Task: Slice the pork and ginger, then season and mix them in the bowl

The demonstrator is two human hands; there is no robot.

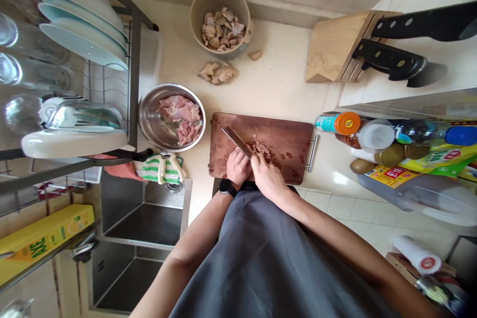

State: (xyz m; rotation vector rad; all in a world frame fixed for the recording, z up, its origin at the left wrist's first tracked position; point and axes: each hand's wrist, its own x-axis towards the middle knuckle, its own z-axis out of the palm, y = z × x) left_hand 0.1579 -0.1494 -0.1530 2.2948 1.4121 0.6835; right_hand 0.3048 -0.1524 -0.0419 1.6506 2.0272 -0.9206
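A kitchen knife is gripped in my right hand, its blade slanting to the far left over the brown wooden cutting board. Small pieces of raw meat lie on the board along the right side of the blade. My left hand, with a dark watch on its wrist, is closed with curled fingers close against the blade's left side; whatever lies under those fingers is hidden. To the left of the board, a steel bowl contains larger pieces of raw meat.
Behind the board are ginger and a colander of garlic cloves. A knife block stands back right, bottles crowd the right side. At left are a dish rack and a steel sink.
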